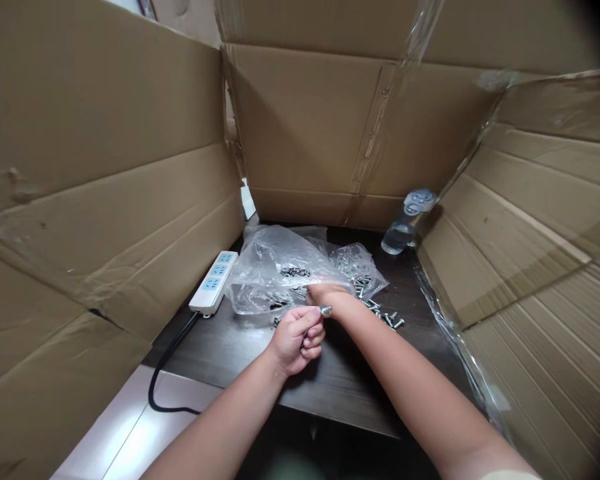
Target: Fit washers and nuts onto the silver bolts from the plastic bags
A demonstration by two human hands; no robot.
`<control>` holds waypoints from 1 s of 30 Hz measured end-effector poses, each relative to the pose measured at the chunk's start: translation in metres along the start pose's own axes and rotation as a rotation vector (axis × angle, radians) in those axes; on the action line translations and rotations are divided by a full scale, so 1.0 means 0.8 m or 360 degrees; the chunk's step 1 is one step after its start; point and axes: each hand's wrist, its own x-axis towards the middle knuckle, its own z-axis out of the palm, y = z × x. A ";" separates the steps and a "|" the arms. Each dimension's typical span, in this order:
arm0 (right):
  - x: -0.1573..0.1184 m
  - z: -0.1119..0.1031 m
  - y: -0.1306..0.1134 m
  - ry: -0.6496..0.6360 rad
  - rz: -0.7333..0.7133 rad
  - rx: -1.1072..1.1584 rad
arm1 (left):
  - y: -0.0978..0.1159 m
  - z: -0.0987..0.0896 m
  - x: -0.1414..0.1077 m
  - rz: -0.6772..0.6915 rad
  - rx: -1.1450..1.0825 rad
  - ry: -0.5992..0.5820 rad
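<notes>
Bag: far side, mouth facing near.
Right hand: in that mouth; fingers hidden, cannot tell their state.
Left hand: near side, fingertips pinching bolt.
Bolt: visible end points right; axis mostly hidden.
Nuts: in bag, nearer right hand.

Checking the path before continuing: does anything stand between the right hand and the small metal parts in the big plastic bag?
Nothing solid shows between them: the right hand is in the mouth of the plastic bag, partly covered by it, so contact with the metal parts is unclear.
</notes>
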 end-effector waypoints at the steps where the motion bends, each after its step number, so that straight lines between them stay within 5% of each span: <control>1: -0.009 -0.001 0.003 0.0046 -0.0029 0.0036 | 0.000 0.000 0.000 0.0019 0.0003 0.0001; 3: -0.032 0.000 0.014 0.0204 -0.0151 0.0209 | 0.002 0.000 -0.001 0.0071 -0.0001 -0.0002; 5: -0.058 0.004 0.029 0.0443 -0.0342 0.0768 | 0.002 0.001 -0.001 0.0116 0.0012 -0.0004; 8: -0.095 0.017 0.052 0.0503 -0.0529 0.1638 | 0.000 0.005 0.000 0.0189 0.0146 0.0036; 11: -0.116 0.030 0.065 0.0518 -0.0589 0.2085 | -0.007 0.008 0.002 0.0303 0.0342 0.0159; 21: -0.114 0.041 0.068 0.0396 -0.0548 0.2159 | -0.025 0.002 0.007 0.0573 0.0929 0.0518; 30: -0.115 0.046 0.070 0.0487 -0.0602 0.1833 | -0.019 0.008 0.003 0.0793 0.1266 0.0494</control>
